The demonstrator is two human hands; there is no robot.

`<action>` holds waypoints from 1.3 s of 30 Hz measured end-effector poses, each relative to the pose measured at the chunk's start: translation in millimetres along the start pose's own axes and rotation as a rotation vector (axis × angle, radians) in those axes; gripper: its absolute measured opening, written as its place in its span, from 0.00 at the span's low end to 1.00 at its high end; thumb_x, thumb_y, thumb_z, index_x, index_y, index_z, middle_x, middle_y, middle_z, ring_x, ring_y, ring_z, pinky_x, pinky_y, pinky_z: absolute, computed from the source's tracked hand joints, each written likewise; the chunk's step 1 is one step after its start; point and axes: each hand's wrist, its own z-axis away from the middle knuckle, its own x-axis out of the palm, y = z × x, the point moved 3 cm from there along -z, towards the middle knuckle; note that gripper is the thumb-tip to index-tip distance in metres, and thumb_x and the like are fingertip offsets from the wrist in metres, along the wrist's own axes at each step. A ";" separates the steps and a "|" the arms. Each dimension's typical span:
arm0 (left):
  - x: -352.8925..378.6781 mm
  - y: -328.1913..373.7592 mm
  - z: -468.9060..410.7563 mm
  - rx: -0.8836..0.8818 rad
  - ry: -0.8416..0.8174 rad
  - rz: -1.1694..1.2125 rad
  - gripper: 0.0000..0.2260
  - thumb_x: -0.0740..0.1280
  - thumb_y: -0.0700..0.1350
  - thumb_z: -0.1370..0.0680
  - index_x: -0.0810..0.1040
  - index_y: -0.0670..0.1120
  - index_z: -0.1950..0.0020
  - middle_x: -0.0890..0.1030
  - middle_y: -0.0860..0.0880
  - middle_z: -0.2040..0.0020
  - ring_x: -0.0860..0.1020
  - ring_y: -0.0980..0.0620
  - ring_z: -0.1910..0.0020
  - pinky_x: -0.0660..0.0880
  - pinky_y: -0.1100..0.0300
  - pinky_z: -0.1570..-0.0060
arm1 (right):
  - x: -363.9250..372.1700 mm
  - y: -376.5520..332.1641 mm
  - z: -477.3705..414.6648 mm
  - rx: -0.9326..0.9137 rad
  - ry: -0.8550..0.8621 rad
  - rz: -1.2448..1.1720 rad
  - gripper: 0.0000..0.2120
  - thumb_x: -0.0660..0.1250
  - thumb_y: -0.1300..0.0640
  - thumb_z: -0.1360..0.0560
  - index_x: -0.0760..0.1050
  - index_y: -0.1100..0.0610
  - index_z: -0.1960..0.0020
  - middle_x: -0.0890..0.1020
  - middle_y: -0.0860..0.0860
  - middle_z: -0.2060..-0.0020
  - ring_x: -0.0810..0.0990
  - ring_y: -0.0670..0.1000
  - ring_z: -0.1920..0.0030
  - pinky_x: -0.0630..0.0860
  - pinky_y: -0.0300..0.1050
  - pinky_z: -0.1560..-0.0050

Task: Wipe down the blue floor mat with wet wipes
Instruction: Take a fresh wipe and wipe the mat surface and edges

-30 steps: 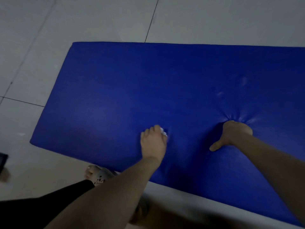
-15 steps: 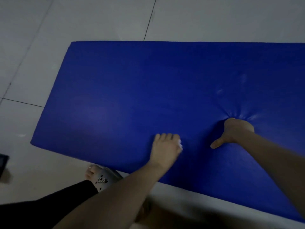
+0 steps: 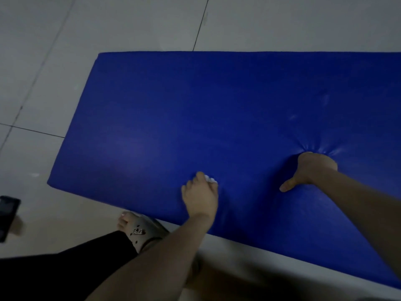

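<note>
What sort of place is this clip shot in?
Likely an indoor room, perhaps a home or gym; I cannot tell which. A pale tiled floor with dark joints, a padded blue mat lying flat on it, and a foot in a sandal beside the mat.

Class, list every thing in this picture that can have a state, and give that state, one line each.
blue floor mat: flat on the floor, dented at one spot.
right hand: presses into that dent; fingers hidden.
wet wipe: bunched, pressed onto the mat.
left hand: palm down, holds the wipe there.
foot: sandalled, beside the mat's near edge.
dark device: lies apart from the mat.
</note>
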 end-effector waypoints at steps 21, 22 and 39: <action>-22.8 -67.2 -41.1 0.360 0.014 -0.313 0.12 0.56 0.52 0.17 0.73 0.47 0.54 0.78 0.47 0.60 0.75 0.44 0.60 0.69 0.49 0.56 | 2.0 3.3 -1.1 -0.002 -0.005 -0.008 0.43 0.79 0.26 0.52 0.69 0.55 0.53 0.78 0.49 0.56 0.79 0.51 0.58 0.71 0.45 0.68; -27.3 -79.0 -45.6 0.245 0.017 -0.283 0.12 0.56 0.51 0.17 0.73 0.46 0.53 0.77 0.46 0.60 0.75 0.44 0.59 0.69 0.48 0.55 | 2.2 3.1 -1.4 0.001 -0.002 -0.007 0.43 0.79 0.26 0.52 0.70 0.55 0.53 0.78 0.49 0.56 0.80 0.51 0.59 0.71 0.44 0.68; 28.9 64.0 99.3 0.709 -0.180 -0.108 0.08 0.62 0.53 0.18 0.75 0.50 0.53 0.78 0.52 0.58 0.73 0.51 0.58 0.71 0.53 0.50 | 6.2 4.5 -10.0 0.000 0.005 0.003 0.44 0.80 0.27 0.54 0.70 0.55 0.54 0.79 0.51 0.59 0.81 0.53 0.59 0.78 0.46 0.60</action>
